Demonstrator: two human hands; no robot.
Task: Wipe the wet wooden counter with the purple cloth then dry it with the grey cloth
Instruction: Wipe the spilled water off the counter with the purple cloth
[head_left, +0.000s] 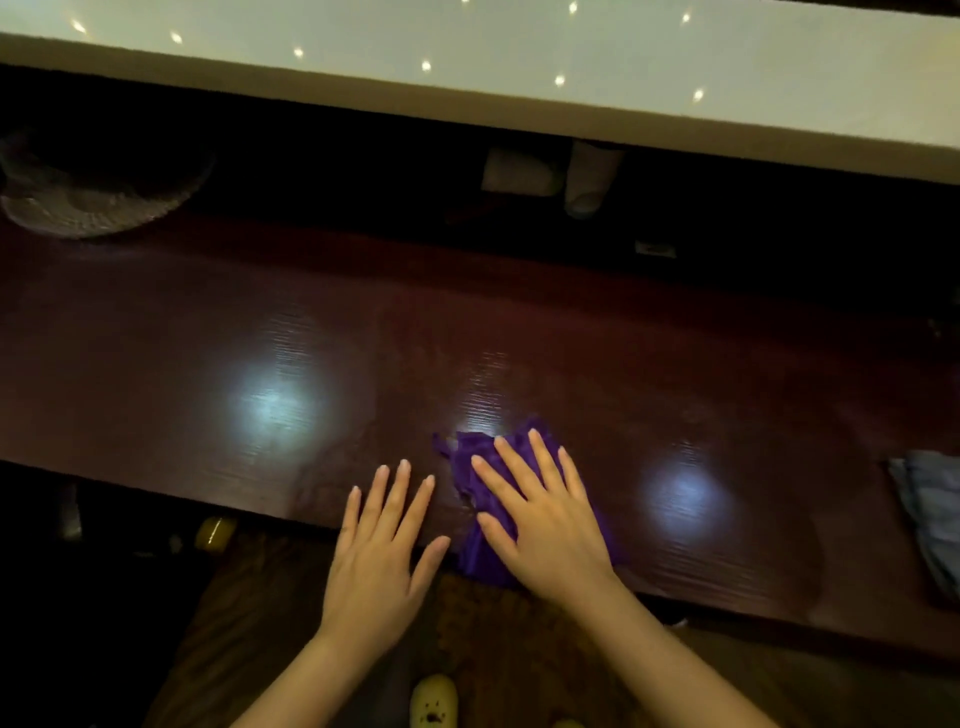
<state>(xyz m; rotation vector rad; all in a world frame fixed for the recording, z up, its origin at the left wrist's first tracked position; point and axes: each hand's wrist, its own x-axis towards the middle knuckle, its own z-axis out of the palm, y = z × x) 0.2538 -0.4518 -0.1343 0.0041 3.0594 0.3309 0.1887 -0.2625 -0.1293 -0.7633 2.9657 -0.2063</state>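
Note:
A dark reddish wooden counter (208, 332) runs across the view, shiny with light glare. The crumpled purple cloth (470, 457) lies near its front edge, partly hanging over it. My right hand (540, 519) lies flat on top of the cloth, fingers spread, pressing it down. My left hand (379, 551) rests flat on the bare counter edge just left of the cloth, fingers apart and holding nothing. The grey cloth (930, 509) lies folded at the counter's right end, cut off by the frame edge.
A pale glossy higher ledge (467, 47) runs along the back. A round woven object (88, 192) sits at the far left behind the counter. Pale containers (587, 176) stand in the dark gap behind. Yellow slippers (434, 701) show on the floor below.

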